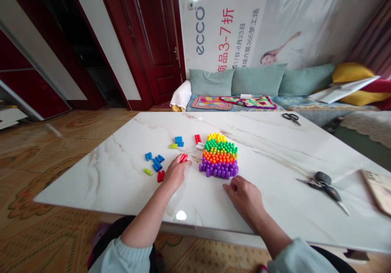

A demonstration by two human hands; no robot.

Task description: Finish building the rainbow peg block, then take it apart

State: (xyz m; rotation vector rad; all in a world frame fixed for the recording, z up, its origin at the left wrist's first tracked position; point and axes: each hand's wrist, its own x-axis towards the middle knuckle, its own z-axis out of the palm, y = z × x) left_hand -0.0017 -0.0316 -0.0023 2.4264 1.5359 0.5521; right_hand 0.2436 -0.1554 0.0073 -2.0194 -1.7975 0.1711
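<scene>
My left hand [175, 172] is over the table with its fingers closed around small red plastic pieces [183, 158]. My right hand [246, 195] rests on the tabletop, loosely curled, just below a block of bead-like pieces, and nothing shows in its fingers. That block stands in bands: yellow pieces [216, 136] at the far side, then green pieces [221, 146], orange pieces [219, 156] and purple pieces [218, 170] nearest me. Beside its far left corner lie another red pair [198, 138] and white pieces [200, 146].
Left of the block are loose blue pieces [157, 165], more blue pieces [179, 141], yellow-green pieces [148, 171] and a red pair [161, 176]. On the right lie open scissors [326, 187] and a phone [378, 189]. Black-handled scissors [291, 118] lie near the far edge.
</scene>
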